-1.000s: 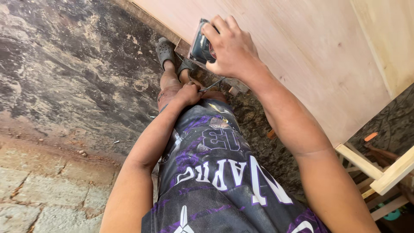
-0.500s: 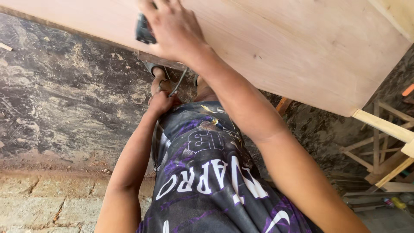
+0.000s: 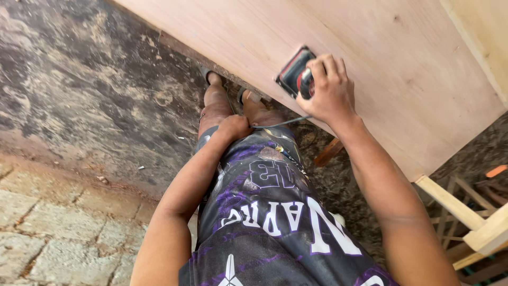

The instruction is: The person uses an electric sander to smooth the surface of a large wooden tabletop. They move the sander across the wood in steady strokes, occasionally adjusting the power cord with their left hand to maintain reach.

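Shorts (image 3: pixel 275 233), dark with purple print, fill the near view. Just beyond, the left hand (image 3: pixel 233 127) is closed around a thin grey cable (image 3: pixel 280 123), apparently keeping it off the work. Farther on, the right hand (image 3: pixel 328 87) grips a small black-and-red sander (image 3: pixel 293 74), pressed flat on the pale plywood panel (image 3: pixel 381 58) so its pad bears evenly.

Soft, even daylight lit the scene, brightest on the pale board (image 3: pixel 370 69). Below the board's lower edge a dim band of shade lay over the ground (image 3: pixel 79 90). No glare showed. Focus was fairly sharp near the board's middle, softer and stretched toward the corners beyond it.
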